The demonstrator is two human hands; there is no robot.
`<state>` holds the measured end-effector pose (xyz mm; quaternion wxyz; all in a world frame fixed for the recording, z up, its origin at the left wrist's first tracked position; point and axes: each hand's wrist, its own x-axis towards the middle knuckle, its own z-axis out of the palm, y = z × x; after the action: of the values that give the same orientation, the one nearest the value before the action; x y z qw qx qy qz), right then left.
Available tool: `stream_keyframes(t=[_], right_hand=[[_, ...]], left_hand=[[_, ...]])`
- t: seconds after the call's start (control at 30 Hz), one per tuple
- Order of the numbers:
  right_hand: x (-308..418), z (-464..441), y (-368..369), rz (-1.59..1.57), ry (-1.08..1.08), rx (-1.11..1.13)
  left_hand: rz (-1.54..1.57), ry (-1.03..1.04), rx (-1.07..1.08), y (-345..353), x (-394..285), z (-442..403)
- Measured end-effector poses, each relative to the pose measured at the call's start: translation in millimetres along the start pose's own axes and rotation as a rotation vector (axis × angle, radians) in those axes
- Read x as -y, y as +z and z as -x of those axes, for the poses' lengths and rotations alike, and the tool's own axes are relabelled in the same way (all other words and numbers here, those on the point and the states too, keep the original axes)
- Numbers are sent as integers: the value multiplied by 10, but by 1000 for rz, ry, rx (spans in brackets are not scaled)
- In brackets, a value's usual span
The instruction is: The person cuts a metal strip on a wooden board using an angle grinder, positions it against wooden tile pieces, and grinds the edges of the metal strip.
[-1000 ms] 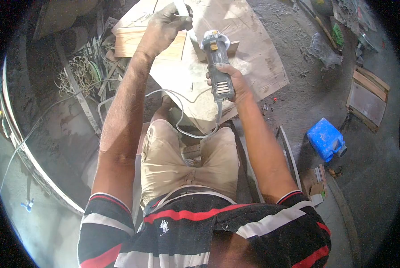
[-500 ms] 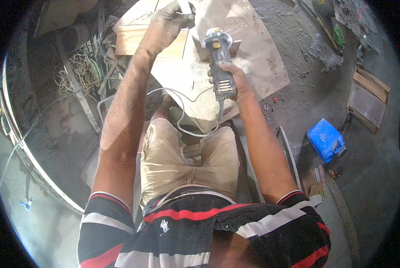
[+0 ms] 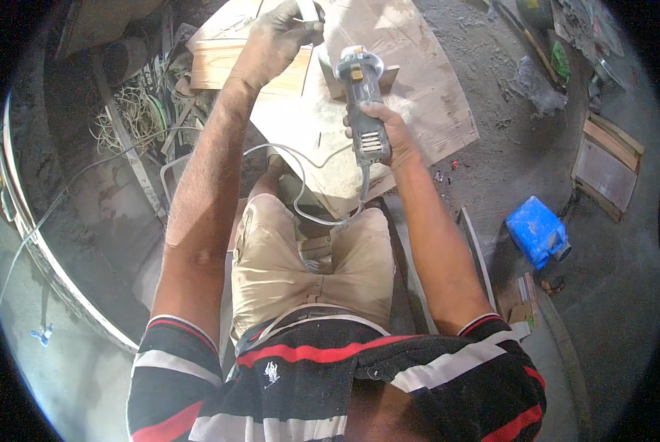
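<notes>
The right hand (image 3: 396, 135) grips an angle grinder (image 3: 364, 94), its long axis pointing to twelve o'clock above a pale sheet (image 3: 437, 110). The left hand (image 3: 277, 46), apart, pinches a white strip (image 3: 308, 10) between ten and eleven o'clock from the grinder's head.

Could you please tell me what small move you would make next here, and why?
I would probably ease the angle grinder a little towards the white piece, clear of the left hand: the right hand already grips the grinder, the left hand holds the piece, and the grinder's head appears near that piece but apart from it.
</notes>
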<state>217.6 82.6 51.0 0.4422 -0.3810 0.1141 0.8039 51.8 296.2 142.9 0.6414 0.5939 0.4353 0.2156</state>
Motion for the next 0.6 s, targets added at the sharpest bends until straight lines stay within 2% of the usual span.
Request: stream_keyframes(t=[0.6], right_hand=[[-22,-4,-2,51,1,-16]], left_hand=[[-36,28,-19,-13,2,6]])
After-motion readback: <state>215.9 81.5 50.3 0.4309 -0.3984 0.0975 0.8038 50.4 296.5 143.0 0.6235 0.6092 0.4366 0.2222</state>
